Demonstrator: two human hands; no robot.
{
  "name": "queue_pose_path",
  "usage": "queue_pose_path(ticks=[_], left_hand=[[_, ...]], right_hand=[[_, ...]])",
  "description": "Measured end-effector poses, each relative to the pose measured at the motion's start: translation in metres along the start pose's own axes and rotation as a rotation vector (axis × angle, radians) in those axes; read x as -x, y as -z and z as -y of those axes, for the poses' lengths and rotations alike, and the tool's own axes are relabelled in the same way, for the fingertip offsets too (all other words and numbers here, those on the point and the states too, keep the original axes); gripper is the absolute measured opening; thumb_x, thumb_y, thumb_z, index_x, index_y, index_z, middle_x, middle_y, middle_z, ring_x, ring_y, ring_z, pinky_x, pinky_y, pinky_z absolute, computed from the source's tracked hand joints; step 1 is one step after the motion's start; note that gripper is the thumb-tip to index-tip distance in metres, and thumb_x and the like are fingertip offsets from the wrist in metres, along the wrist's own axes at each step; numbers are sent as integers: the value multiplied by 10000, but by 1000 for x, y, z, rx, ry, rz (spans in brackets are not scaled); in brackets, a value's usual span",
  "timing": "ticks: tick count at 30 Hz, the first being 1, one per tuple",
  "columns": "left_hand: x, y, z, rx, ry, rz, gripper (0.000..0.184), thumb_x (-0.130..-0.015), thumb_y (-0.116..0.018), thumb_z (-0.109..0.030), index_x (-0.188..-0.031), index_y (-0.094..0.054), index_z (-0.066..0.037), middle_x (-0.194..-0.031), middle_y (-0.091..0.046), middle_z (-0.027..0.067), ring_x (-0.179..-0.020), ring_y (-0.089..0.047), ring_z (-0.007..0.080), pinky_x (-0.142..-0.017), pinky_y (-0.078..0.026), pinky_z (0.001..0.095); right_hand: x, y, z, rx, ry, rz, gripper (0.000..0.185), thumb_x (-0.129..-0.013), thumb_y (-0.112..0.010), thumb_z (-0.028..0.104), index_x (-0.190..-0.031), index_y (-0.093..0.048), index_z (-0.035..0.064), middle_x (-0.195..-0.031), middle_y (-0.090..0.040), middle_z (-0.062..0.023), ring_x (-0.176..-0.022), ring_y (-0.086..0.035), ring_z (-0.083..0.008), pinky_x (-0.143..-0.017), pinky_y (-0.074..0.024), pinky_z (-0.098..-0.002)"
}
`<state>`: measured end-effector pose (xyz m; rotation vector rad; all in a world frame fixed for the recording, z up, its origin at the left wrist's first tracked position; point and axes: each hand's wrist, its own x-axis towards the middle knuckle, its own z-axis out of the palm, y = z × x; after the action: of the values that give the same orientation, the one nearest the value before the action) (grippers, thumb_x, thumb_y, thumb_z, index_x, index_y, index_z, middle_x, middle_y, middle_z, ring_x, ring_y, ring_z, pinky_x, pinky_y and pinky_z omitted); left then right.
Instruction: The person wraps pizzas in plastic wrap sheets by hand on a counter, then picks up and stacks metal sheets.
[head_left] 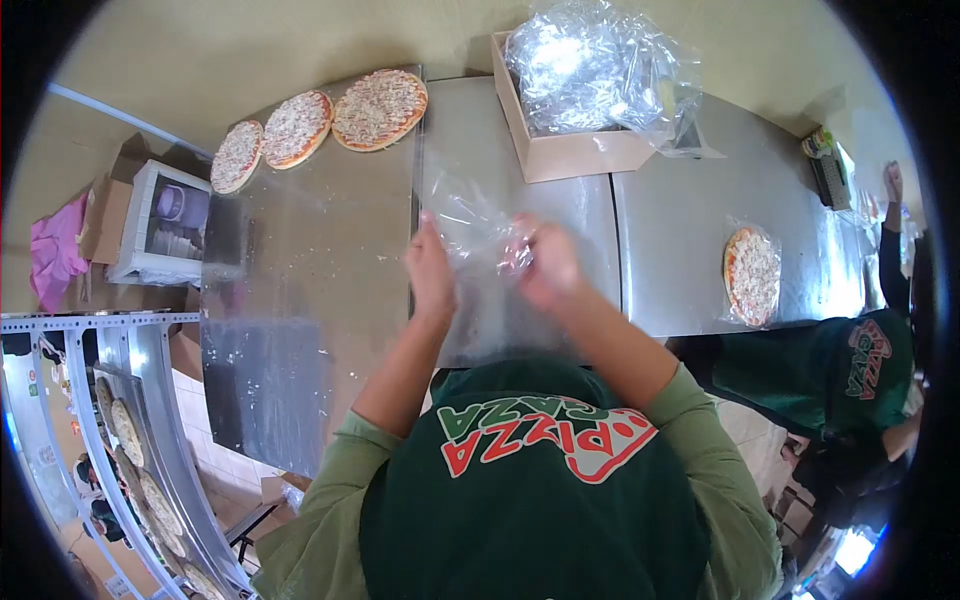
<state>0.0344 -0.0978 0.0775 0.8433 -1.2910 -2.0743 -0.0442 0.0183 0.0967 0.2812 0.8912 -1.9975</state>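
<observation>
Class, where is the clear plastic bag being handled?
Near the head view's middle, the clear plastic bag is between the left hand and right hand, over the metal table, on the near left of the cardboard box.

Upper L of frame: 3 pizzas (298,130) lie in a row on worktop (320,250). Upper ctr: box (585,157) w/ plastic film (595,80) in it. Ctr, below box: bag (468,215) sits btwn L hand (431,272) & R hand (550,262). Mid R: bagged pizza (752,277) on worktop, near co-worker (815,365) at R edge. Lower L: rack (100,322) w/ rack pizzas (128,432); crate (150,269) above, L of worktop.
</observation>
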Motion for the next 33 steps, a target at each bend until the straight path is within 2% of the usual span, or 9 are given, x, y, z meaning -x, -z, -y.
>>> queue_pose_path(ticks=[4, 9, 13, 15, 16, 23, 26, 29, 33], left_hand=[[3, 11, -31, 269, 536, 1, 438, -880, -434, -501, -587, -313, -198, -485, -216, -74, -368, -202, 64, -360, -175, 238], [6, 17, -6, 167, 577, 144, 433, -886, -443, -471, -578, -308, -198, -464, -228, -78, -354, -233, 58, -332, -174, 211], [34, -19, 22, -119, 542, 74, 453, -907, -408, -445, -554, -272, -197, -460, -212, -67, -332, -215, 73, -312, -164, 240], [29, -18, -18, -97, 617, 204, 446, -910, -413, -421, -550, -289, -188, -453, -226, -59, -322, -235, 80, -299, -180, 249], [26, -20, -10, -100, 630, 183, 437, -901, -431, -429, -562, -291, -190, -455, -227, -59, -331, -240, 76, -305, -177, 246], [46, -42, 73, -301, 395, 203, 409, -907, -422, -431, -608, -326, -169, -496, -259, -55, -391, -289, 65, -336, -223, 237], [18, 0, -20, 288, 726, 418, 421, -902, -419, -457, -622, -341, -153, -533, -270, -49, -426, -300, 70, -361, -242, 235], [10, 28, 42, 101, 597, 104, 396, -879, -446, -487, -690, -368, -148, -544, -273, -50, -407, -275, 76, -352, -228, 230], [19, 33, 56, -245, 453, -230, 333, -888, -469, -424, -771, -363, -131, -542, -337, -26, -398, -345, 88, -347, -279, 248]], right_hand=[[14, 19, 15, 398, 109, -257, 101, -787, -401, 117, -721, -477, 123, -574, -390, 14, -480, -365, -93, -386, -261, -255], [-7, 91, 28, 418, 79, -274, 131, -754, -361, 109, -640, -424, 118, -529, -330, 27, -453, -302, -75, -382, -229, -261], [-15, 132, -32, 1776, 993, -247, 148, -791, -408, 153, -686, -478, 75, -586, -436, -14, -500, -395, -115, -438, -331, -289], [-6, 172, 14, 1567, 614, -342, 162, -799, -449, 172, -700, -501, 56, -626, -460, -38, -563, -431, -132, -512, -373, -302], [8, 174, 60, 941, 117, -303, 170, -800, -473, 180, -705, -513, 44, -653, -467, -51, -606, -446, -141, -564, -391, -309], [12, 145, -6, 1423, 671, -181, 272, -866, -404, 247, -879, -540, 11, -702, -554, -105, -626, -543, -201, -566, -442, -344], [14, 212, 62, 1117, 343, -298, 263, -866, -400, 237, -855, -529, 9, -657, -551, -101, -576, -539, -195, -530, -440, -334], [21, 232, 101, 652, 237, -440, 256, -866, -396, 228, -831, -519, 6, -612, -548, -97, -526, -536, -189, -494, -437, -324], [25, 278, 116, 1435, 634, -769, 222, -876, -460, 210, -928, -551, 14, -650, -598, -157, -597, -610, -249, -546, -465, -356]])
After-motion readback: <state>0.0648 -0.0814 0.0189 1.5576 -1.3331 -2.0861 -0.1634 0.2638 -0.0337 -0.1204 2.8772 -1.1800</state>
